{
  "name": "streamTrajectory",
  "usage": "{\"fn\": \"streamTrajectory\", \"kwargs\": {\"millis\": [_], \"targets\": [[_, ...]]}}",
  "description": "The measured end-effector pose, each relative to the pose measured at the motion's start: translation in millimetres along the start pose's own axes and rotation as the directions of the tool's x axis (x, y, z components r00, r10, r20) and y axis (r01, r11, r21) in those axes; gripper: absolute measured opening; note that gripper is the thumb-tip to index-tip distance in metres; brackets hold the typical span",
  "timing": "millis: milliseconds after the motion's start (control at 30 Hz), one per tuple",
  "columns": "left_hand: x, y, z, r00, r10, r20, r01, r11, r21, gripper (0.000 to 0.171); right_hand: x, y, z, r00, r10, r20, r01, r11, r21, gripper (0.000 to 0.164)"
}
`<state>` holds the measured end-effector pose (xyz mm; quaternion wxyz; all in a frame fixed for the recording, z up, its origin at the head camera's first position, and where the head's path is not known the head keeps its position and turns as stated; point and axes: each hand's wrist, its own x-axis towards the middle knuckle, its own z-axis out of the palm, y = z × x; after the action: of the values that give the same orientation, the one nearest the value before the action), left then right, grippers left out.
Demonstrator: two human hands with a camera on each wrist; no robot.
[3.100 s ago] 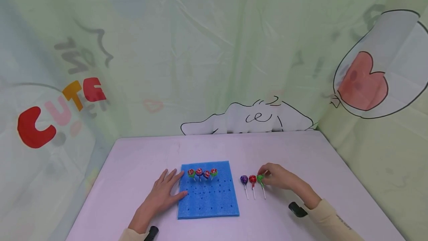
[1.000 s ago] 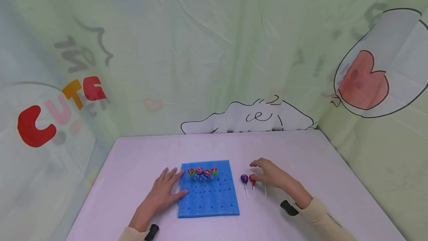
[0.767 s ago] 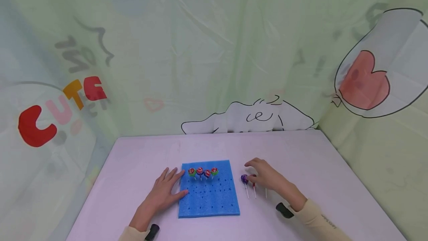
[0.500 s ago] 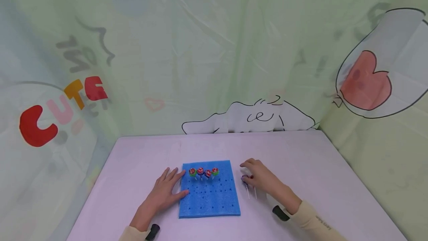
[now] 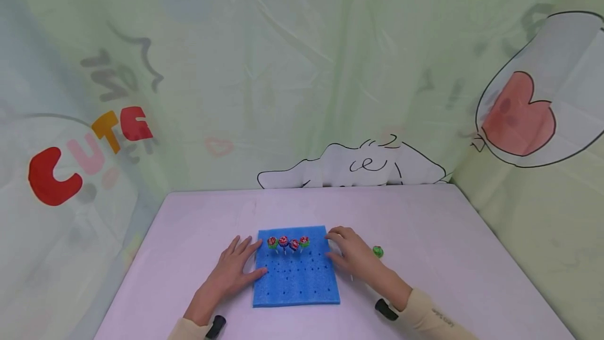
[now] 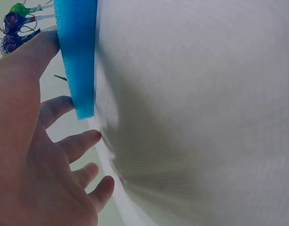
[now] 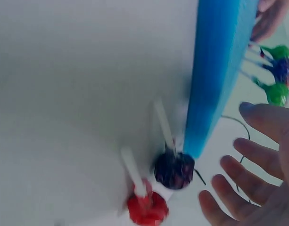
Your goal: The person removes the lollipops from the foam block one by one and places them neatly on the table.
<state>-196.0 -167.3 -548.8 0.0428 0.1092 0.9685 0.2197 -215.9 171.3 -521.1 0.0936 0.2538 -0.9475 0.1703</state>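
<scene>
1. Along the left edge of the foam [image 5: 296,287] is the left hand [image 5: 231,272], fingers spread wide. Thumb and index touch that edge; the other fingers fan out off the foam.
2. Over by the foam's right edge, closer to its far corner than its near one, is the right hand [image 5: 351,257]. Fingers are well apart and lightly bent, nothing between them. Can't tell if a fingertip touches the foam.
3. Near the foam's far edge, four lollipops [image 5: 283,241] stand in a row on their sticks: green-and-red ones at both ends, purple-and-red ones between. Third head from the left sits a bit lower.
4. Small holes [image 5: 286,278] run in rows towards the foam's near edge.
5. Just off the foam's right edge, on the table [image 5: 207,214], are a purple lollipop [image 7: 174,170] and a red lollipop [image 7: 146,209], side by side. Right wrist view shows them best; from the head view the right hand covers them, bar a bit of stick.
6. Further towards the table's right edge: a green lollipop [image 5: 378,251], head showing, stick hidden behind the right hand and arm.
7. Past the table's far edge hangs a printed cloth [image 5: 283,67].
</scene>
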Motion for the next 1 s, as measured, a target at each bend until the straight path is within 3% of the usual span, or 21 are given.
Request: {"fn": "streamTrajectory", "kwargs": {"millis": [133,500,833,1000], "targets": [[-0.8,0.6,-1.1,1.0,-0.001,0.001,0.001,1.0,-0.003,0.079,1.6,-6.3,6.9,0.993,-0.086,-0.08,0.084,0.996,-0.025,0.042],[-0.9,0.6,-0.7,1.0,-0.001,-0.002,0.001,1.0,-0.007,0.079,10.8,-24.4,14.8,0.953,-0.203,-0.223,0.196,0.979,-0.053,0.047],[0.0,0.1,-0.7,1.0,-0.002,0.0,0.002,1.0,-0.004,0.079,19.2,-34.3,16.8,0.926,-0.271,-0.263,0.243,0.961,-0.134,0.043],[-0.5,1.4,-2.2,1.0,-0.004,0.001,0.004,1.0,-0.004,0.078,22.5,-38.7,15.8,0.929,-0.274,-0.248,0.241,0.958,-0.157,0.039]]}}
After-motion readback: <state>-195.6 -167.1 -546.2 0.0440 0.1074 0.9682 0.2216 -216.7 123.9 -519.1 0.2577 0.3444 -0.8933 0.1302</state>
